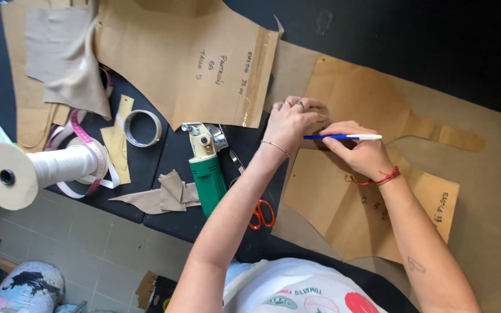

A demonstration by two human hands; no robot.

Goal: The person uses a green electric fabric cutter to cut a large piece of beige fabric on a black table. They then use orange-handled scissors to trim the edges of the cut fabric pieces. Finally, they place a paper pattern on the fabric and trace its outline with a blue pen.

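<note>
My left hand (291, 120) lies flat, fingers spread, pressing on a brown paper pattern piece (372, 101) that rests on beige fabric (494, 191) over the dark table (436, 40). My right hand (359, 150) holds a blue-and-white pen (343, 137), its blue end pointing left towards the left hand's fingers. A second brown pattern piece (349, 214) with handwriting lies under my right wrist. The pen tip's contact with the paper is hidden by the hands.
A green-handled electric rotary cutter (207, 165) and orange-handled scissors (260, 213) lie left of my left arm. Further left are a large brown pattern (187, 58), a tape roll (142, 127), a pink measuring tape (88, 145), a white thread cone (36, 171) and fabric scraps (163, 197).
</note>
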